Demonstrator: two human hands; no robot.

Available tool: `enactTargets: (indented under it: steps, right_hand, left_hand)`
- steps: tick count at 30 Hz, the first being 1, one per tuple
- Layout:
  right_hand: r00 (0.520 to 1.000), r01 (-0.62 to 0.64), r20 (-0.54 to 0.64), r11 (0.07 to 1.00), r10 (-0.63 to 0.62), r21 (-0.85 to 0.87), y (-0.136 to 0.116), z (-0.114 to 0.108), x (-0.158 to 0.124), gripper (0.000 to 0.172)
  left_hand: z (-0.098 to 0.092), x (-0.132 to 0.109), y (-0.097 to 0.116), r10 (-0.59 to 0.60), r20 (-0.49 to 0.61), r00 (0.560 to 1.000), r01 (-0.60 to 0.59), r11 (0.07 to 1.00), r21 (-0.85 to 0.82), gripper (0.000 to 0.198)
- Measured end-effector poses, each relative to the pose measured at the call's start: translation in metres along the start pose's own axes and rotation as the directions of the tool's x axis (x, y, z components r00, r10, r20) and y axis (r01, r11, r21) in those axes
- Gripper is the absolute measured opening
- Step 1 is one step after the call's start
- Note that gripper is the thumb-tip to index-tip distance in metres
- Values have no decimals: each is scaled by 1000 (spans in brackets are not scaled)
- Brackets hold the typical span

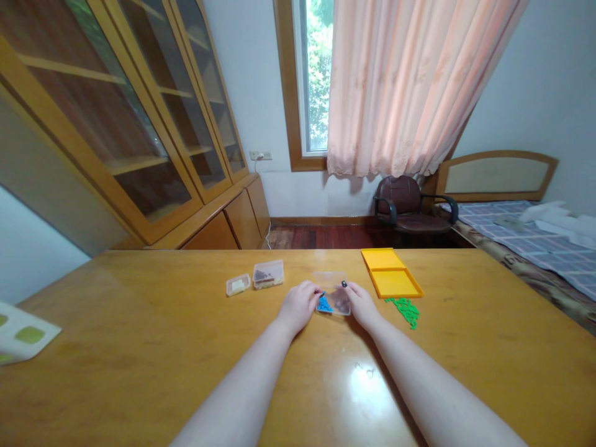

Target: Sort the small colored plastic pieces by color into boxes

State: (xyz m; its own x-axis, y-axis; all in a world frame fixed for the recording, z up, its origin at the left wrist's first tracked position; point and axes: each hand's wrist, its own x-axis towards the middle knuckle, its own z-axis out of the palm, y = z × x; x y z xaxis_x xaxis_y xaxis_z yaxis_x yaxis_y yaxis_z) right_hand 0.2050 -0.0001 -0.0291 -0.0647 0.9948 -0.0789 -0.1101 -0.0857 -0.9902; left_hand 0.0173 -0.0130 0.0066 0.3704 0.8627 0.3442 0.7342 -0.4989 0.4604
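Note:
A small clear plastic box [336, 297] lies on the wooden table [139, 347], its lid swung back, with blue small pieces [325, 305] inside. My left hand [300, 304] touches the box's left side. My right hand [360, 303] grips its right side, a dark fingernail at the box's far edge. Both forearms reach straight forward from the near edge.
A pile of green small pieces [405, 309] lies right of my right hand, beside an open yellow flat case [390, 273]. Two small clear boxes [267, 274] [238, 284] sit left of the hands. A white and green sheet [21, 332] lies at the far left.

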Motion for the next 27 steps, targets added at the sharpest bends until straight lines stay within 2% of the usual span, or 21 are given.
enactTargets:
  steps: [3,6,11,16,22,27]
  right_hand:
    - [1000,8,8,1000,-8,-4,1,-1,0,41]
    - [1000,-3,10,1000,3,-3,1,-2,0,40]
    - [1000,3,1,1000,-3,-15,-1,0,-1,42]
    - [1000,6,-1,1000,-6,1,-4,1,-3,41]
    - [1000,-12,-21,1000,12,12,-5,2,-3,39]
    - [1000,-10,-7,1000,10,-1,-3,0,-2,39]
  left_hand:
    - [3,0,1,12,45,999,-13,1000,9,23]
    - [-3,-1,-10,-42,46,998,41,999,37,21]
    - [-15,-4,-24,-34,199,979,24,998,51,14]
    - [-9,-2,-22,-64,262,963,40,995,96,14]
    - [-5,-1,-24,-99,226,969,76,991,111,11]
    - [-11,0,-16,-65,17,998,65,998,-8,13]
